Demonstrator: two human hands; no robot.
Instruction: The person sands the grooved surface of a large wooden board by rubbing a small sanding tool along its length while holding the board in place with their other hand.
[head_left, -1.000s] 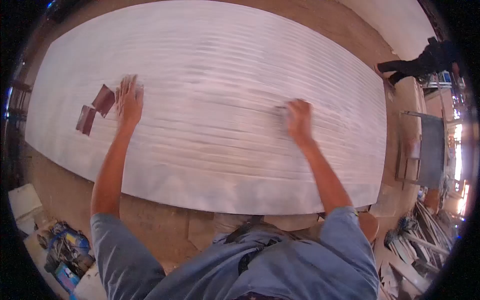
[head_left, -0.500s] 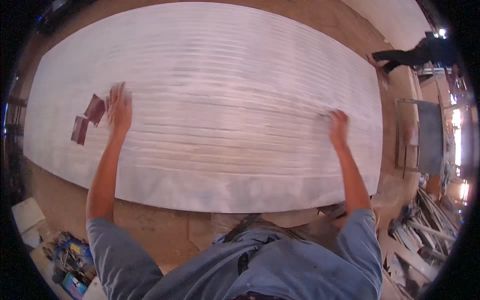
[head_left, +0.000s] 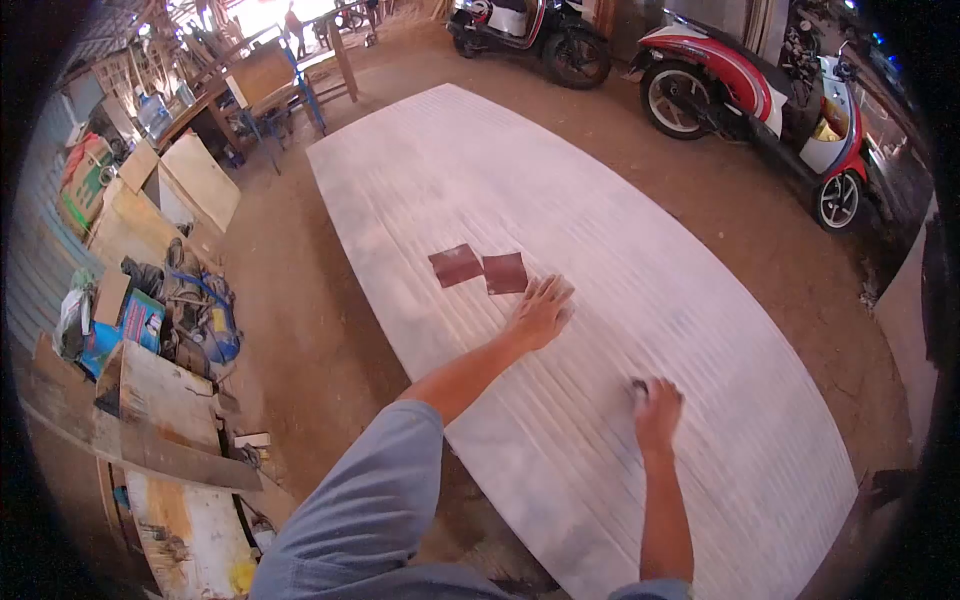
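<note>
Two red sheets (head_left: 456, 265) lie on the white panel (head_left: 450, 150), corner to corner, nearer its far end. The left hand (head_left: 541, 312) rests palm down just beside the closer one, fingers spread and gripping nothing (whether a fingertip brushes the sheet, I cannot tell). Lower down the panel, the right hand (head_left: 658, 415) is curled over a small dark pad (head_left: 638, 384), which pokes out past the fingertips and seems to meet the surface.

The step in hand looks like rubbing the ridged face with that pad, the left hand acting as a brace. As I judge it, another stroke calls for the pad kept flat, even pressure and a line along the ridges.

For room, a broad stretch of panel runs from the right hand to the long edge on the right; the edge on the person's side is also well apart from it. Beyond the panel, floor (head_left: 275, 300) separates it from the boards (head_left: 170, 400) on the left and the red scooter (head_left: 715, 75) opposite.
</note>
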